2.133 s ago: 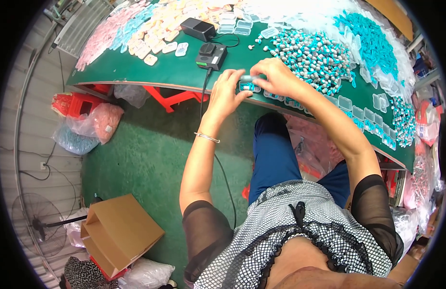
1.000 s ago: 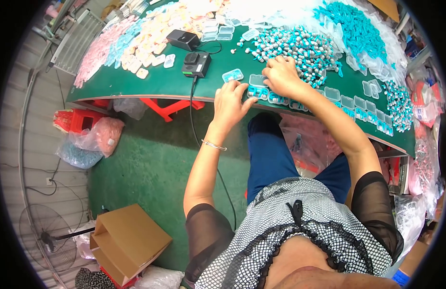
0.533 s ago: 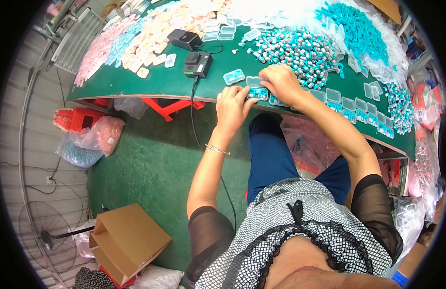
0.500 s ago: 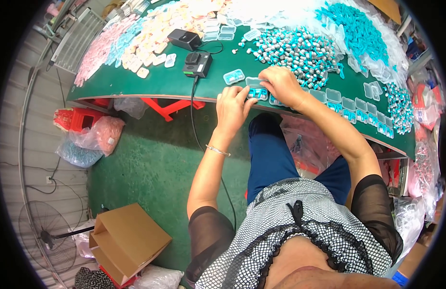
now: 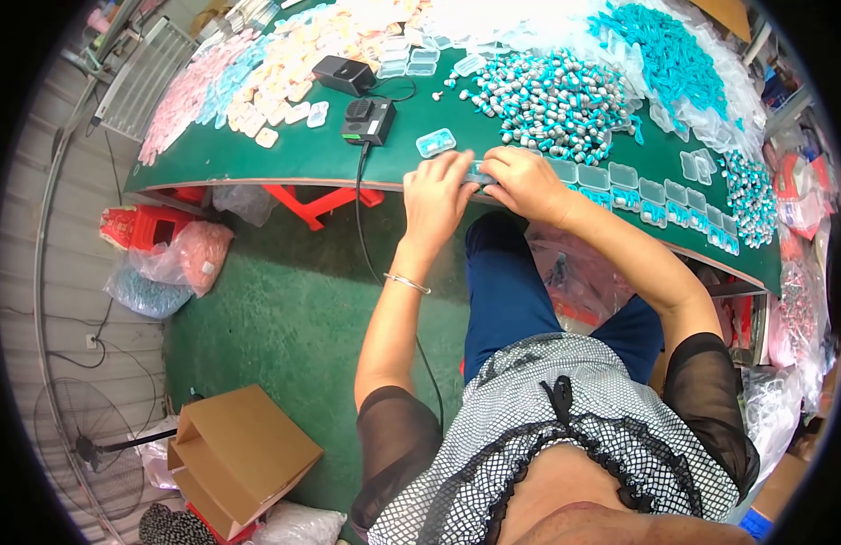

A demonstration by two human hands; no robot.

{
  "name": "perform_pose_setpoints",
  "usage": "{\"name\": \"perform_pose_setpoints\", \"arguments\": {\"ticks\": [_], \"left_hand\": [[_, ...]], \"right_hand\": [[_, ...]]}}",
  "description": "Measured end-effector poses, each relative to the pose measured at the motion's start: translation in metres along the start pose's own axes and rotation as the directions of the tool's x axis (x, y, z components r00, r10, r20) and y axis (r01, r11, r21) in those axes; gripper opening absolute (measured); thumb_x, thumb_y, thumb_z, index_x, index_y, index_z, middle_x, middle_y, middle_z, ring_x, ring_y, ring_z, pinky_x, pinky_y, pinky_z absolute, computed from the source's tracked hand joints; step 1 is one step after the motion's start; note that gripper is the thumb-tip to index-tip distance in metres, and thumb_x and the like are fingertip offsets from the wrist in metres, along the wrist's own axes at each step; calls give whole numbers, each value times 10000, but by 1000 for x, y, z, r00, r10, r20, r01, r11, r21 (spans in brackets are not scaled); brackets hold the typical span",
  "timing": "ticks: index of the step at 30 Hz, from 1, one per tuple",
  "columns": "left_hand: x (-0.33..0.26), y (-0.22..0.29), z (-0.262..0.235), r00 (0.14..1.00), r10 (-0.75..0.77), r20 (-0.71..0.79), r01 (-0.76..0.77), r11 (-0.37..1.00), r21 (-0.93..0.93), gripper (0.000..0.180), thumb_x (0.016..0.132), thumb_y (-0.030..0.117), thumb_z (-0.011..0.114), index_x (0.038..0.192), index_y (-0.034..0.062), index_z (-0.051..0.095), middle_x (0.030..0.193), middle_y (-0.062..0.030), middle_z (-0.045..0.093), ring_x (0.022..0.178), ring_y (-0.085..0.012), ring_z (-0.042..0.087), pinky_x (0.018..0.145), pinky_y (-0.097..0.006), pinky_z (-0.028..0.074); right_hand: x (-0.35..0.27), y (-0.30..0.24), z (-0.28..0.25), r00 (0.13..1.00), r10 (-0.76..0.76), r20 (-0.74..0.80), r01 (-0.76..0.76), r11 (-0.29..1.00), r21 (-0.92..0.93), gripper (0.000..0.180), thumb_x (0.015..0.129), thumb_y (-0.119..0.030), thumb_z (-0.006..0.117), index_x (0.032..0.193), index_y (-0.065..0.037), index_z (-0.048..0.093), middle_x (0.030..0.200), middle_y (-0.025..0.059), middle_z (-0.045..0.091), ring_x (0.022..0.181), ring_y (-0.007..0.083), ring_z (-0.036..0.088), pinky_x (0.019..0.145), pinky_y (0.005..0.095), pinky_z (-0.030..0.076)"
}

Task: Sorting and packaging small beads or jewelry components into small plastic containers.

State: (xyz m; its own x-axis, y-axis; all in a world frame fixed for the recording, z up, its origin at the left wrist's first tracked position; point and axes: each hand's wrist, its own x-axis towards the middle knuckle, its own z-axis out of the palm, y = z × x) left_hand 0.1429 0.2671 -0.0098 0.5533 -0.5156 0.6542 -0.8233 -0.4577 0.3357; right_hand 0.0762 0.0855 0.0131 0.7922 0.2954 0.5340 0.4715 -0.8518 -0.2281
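Observation:
Both my hands grip one small clear plastic case (image 5: 477,173) at the table's near edge, its lid now down. My left hand (image 5: 435,193) has its fingers bent over the case's left end. My right hand (image 5: 527,184) presses on the other end with thumb and fingers; its fingers hide much of the case. Just beyond my left hand lies a closed case (image 5: 436,143) with blue pieces inside. To the right of my right hand runs a row of open cases (image 5: 624,197) with lids up and blue and white pieces in them.
Past my hands lies a heap of blue and silver-grey small parts (image 5: 557,102). Blue pieces (image 5: 666,59) are piled farther right. A black box-shaped device (image 5: 369,123) with a cable stands left of my hands, near pale orange cases (image 5: 284,100). A cardboard box (image 5: 243,454) sits on the floor.
The case between my hands had its lid raised and is now folded down. My right hand has moved slightly left and down, closer to my left hand.

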Motion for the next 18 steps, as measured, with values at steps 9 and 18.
{"name": "perform_pose_setpoints", "arguments": {"ticks": [9, 18], "left_hand": [[2, -22, -1, 991, 107, 75, -91, 977, -193, 280, 835, 158, 697, 1085, 50, 634, 1031, -112, 613, 942, -308, 597, 795, -410, 472], [4, -33, 5, 993, 110, 45, -96, 966, -241, 247, 803, 160, 716, 1003, 39, 638, 952, -113, 618, 864, -316, 603, 725, -415, 476]], "right_hand": [[7, 7, 18, 999, 29, -16, -27, 991, 128, 244, 790, -80, 684, 1021, -40, 618, 934, 130, 607, 886, 337, 611, 762, 417, 504], [20, 10, 9, 993, 60, 106, -76, 985, 154, 255, 814, -75, 665, 1063, -41, 622, 1000, 137, 632, 953, 342, 620, 803, 427, 510]]}}
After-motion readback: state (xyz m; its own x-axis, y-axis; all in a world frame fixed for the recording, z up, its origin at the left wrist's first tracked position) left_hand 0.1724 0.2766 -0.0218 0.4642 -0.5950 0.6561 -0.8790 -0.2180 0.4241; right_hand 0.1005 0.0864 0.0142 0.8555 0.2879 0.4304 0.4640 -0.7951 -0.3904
